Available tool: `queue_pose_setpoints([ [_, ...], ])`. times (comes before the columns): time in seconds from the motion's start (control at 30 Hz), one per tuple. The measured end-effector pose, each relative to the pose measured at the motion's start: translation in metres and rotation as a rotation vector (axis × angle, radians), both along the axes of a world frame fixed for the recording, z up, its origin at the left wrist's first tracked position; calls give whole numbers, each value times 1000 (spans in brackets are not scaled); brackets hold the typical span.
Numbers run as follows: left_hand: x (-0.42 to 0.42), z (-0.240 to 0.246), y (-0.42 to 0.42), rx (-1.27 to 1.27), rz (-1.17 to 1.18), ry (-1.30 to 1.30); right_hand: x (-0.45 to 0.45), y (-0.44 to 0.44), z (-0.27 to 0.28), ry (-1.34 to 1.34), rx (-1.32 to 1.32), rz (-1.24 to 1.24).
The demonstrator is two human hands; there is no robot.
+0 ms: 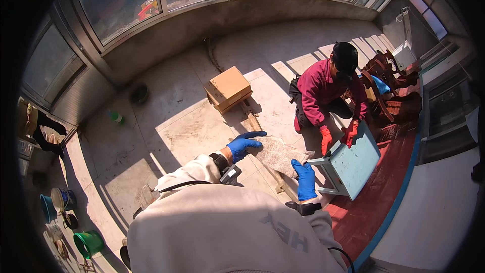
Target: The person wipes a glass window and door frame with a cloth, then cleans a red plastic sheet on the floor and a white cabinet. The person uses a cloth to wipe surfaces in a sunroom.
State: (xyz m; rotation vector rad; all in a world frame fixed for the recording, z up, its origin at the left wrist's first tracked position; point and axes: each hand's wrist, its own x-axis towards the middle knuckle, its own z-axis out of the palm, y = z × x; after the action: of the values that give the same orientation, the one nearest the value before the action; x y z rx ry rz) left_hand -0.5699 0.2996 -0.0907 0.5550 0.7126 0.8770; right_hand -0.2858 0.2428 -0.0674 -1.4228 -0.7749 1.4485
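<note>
A greyish-pink cloth (278,154) is stretched between my two hands, above a long piece of wood on the floor. My left hand (244,147), in a blue glove, grips its left end. Its right end is pinched by my right hand (304,180), gloved in blue too. Just right of that hand, a light-blue wooden stool or small table (354,163) lies tipped on its side, its legs pointing towards me. A crouching co-worker (322,87) in a red top and red gloves holds it by its upper edge.
A cardboard box (229,87) sits beyond my hands on the tiled floor. Dark-red carved wooden furniture (394,87) stands behind the co-worker. Buckets, including a green one (89,243), are at the lower left. A green bottle (116,117) lies near a dark bowl (139,94).
</note>
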Motion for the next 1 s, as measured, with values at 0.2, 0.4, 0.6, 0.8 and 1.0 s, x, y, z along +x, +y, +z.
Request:
queue_pose_setpoints([
  [0.2, -104, 43, 125, 119, 218, 191, -73, 214, -1, -38, 135, 234],
  [0.4, -152, 30, 228, 305, 380, 89, -131, 384, -2, -67, 242, 418],
  [0.6, -150, 40, 387, 182, 616, 288, -152, 563, 10, 43, 320, 409],
  [0.8, -99, 81, 596, 419, 770, 343, -119, 789, 56, 47, 486, 413],
  [1.0, -63, 106, 796, 459, 817, 504, -92, 983, 67, 299, 449, 394],
])
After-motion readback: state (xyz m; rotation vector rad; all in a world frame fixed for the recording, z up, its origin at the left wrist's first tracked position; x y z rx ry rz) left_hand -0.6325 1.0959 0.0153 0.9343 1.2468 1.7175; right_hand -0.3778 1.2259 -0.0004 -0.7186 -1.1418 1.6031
